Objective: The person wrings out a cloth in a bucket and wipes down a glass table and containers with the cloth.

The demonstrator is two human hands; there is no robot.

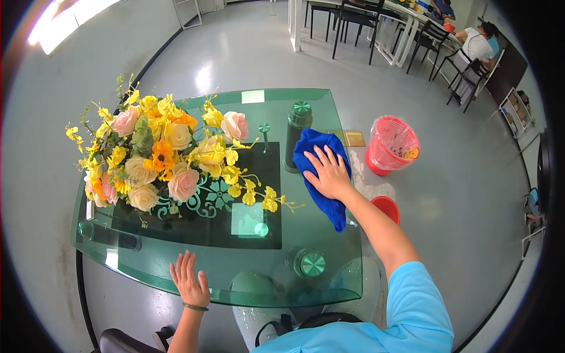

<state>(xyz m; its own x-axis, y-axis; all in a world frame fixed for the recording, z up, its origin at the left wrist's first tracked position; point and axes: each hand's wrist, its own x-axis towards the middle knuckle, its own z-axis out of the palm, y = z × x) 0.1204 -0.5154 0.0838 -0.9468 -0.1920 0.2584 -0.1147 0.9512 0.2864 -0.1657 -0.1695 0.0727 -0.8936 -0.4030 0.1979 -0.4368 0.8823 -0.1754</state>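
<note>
A blue cloth (322,197) lies bunched near the right edge of a green glass table (318,235). My right hand (328,172) rests flat on top of the cloth, fingers spread. At the table's near edge, left of centre, my left hand (189,283) is open with its fingers pointing forward and holds nothing. A bracelet circles that wrist. Yellow, orange, pink and white flowers (162,156) stand in a large bunch on the table's left half, away from both hands.
Right of the table stand a red basket with a clear liner (393,144) and a red bucket (386,209). Black chairs (359,20), a white table and seated people (477,44) are at the back right. A dark chair (126,341) is at the lower left.
</note>
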